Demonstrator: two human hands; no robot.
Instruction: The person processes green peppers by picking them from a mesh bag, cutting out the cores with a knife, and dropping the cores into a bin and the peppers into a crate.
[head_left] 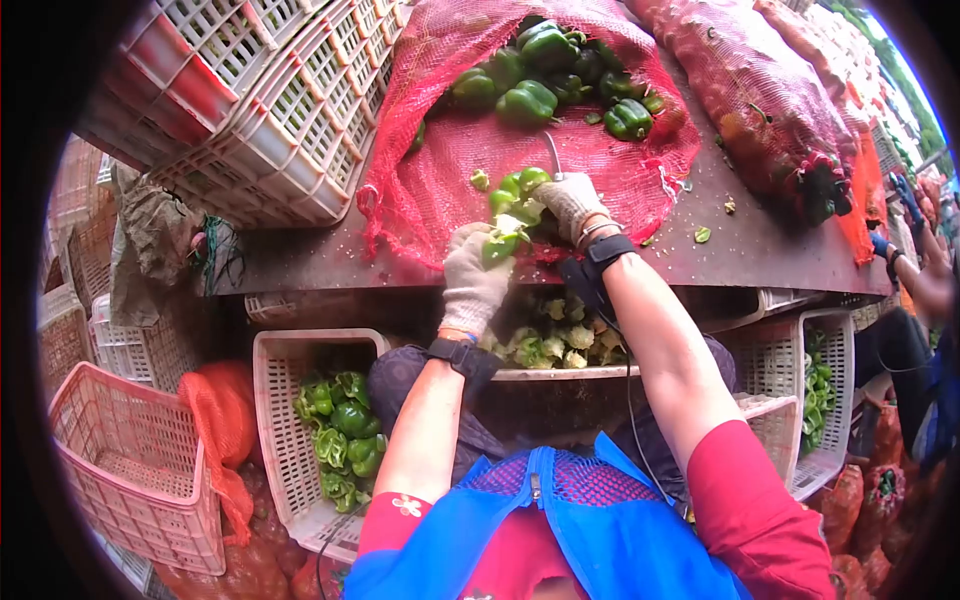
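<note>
Both my hands wear pale knit gloves and meet over the front of a red mesh sack [480, 165]. My left hand [475, 278] is closed around a cut-open green bell pepper [505, 240], its pale inside showing. My right hand [576, 205] is wrapped round a knife, whose thin curved blade [553, 155] sticks up past the fingers; the handle is hidden in the glove. More green pepper shows between the two hands, touching both. Farther back in the sack lie several whole green bell peppers [527, 103].
Below the table edge [330, 270], a crate holds pepper cores [560, 345]. Cut peppers fill part of the left crate [262, 400]; another crate [815, 440] is at right. Stacked crates [290, 130] and a full mesh sack [745, 90] flank the work. A co-worker's arm [905, 270] is far right.
</note>
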